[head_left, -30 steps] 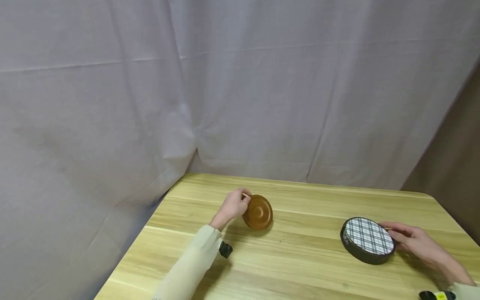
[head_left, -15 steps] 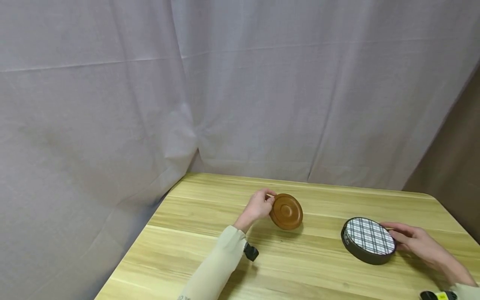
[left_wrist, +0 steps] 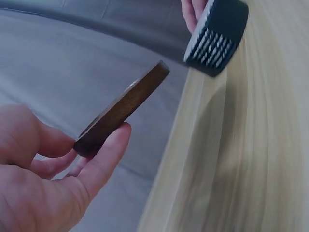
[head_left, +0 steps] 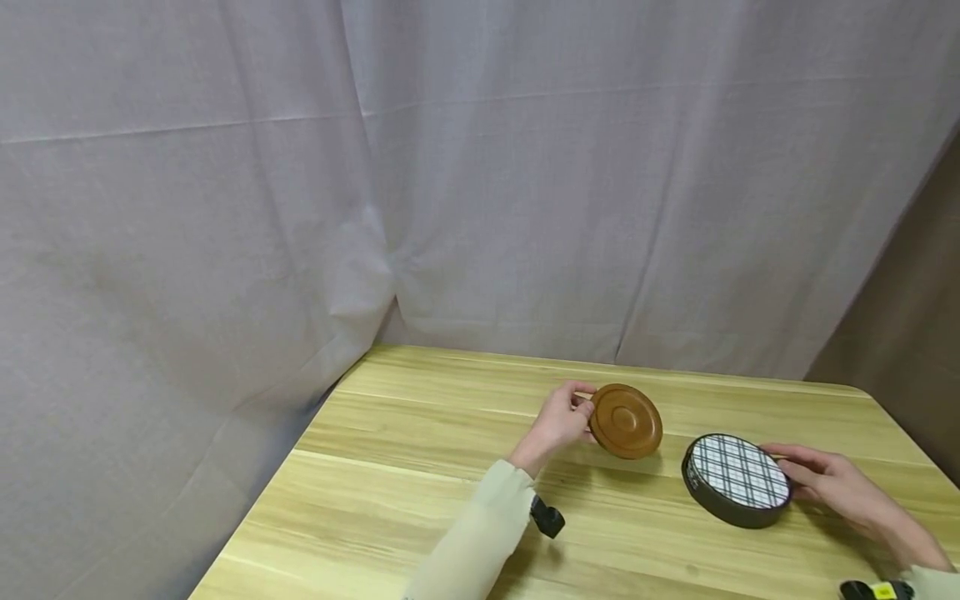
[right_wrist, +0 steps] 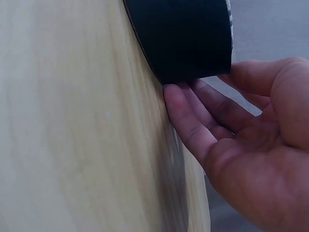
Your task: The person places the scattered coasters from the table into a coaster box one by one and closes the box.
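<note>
My left hand [head_left: 561, 420] pinches the edge of a round brown wooden saucer [head_left: 626, 423] with a raised ring at its centre. The saucer tilts above the table, its shadow below, and shows edge-on between thumb and fingers in the left wrist view. To its right, a round black box [head_left: 738, 483] with a black-and-white plaid top is held at its right edge by my right hand [head_left: 840, 490]. In the right wrist view, the thumb lies at the box's upper rim and the fingers [right_wrist: 186, 113] at its lower edge, close over the tabletop.
Both hands work over a light wood-grain table [head_left: 420, 417]. Behind it and along its left side hangs a grey curtain [head_left: 510, 208]; a darker brown drape [head_left: 900, 300] hangs at the right. Black wrist devices [head_left: 548, 518] sit at both cuffs.
My left hand has carried the saucer steadily rightward, closer to the black box, and the saucer's face has turned slightly. The right hand and box have stayed in place.
</note>
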The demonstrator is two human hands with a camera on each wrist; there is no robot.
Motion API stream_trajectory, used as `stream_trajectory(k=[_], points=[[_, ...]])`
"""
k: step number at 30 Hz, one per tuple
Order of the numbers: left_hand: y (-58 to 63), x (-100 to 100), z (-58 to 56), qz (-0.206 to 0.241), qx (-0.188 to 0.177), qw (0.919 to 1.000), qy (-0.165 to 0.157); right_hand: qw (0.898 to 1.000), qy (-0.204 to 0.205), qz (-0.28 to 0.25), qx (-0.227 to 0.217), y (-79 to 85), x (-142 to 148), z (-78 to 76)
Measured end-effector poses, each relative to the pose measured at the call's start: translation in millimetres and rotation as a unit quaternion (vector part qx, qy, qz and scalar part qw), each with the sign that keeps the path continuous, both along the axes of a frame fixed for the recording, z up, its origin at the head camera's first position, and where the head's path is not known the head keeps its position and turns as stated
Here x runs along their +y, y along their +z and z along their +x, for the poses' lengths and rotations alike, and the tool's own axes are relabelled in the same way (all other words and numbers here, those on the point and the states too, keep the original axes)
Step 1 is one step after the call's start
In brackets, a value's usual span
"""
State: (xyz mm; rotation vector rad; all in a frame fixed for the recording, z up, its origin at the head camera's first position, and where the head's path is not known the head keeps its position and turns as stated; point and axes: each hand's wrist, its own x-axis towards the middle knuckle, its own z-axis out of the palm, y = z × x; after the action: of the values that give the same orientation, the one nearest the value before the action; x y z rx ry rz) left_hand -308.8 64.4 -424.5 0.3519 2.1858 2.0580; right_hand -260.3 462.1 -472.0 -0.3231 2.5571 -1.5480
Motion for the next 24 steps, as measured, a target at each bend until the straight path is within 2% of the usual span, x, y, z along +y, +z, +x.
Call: stream_trajectory(k=[3, 11, 17, 24], points=[[-1.1, 14, 4.3, 0.036, -0.026, 0.9990, 0.006, 1.000, 0.007, -0.008, -0.002, -1.2, 1, -1.0], [-5.8, 52, 14.6, 0.111, -0.063, 0.9918, 0.006, 1.000, 0.018, -0.003, 0.006, -3.7, 4, -2.9], [-12.9, 73, 23.2, 0.139, -0.091, 0.9860, 0.015, 0.998, 0.053, -0.044, 0.012, -5.7, 8, -1.0], [-18.2, 96, 27.7, 0.155, -0.112, 0.9812, 0.027, 0.999, 0.025, -0.030, 0.011, -4.1, 7, 0.6]])
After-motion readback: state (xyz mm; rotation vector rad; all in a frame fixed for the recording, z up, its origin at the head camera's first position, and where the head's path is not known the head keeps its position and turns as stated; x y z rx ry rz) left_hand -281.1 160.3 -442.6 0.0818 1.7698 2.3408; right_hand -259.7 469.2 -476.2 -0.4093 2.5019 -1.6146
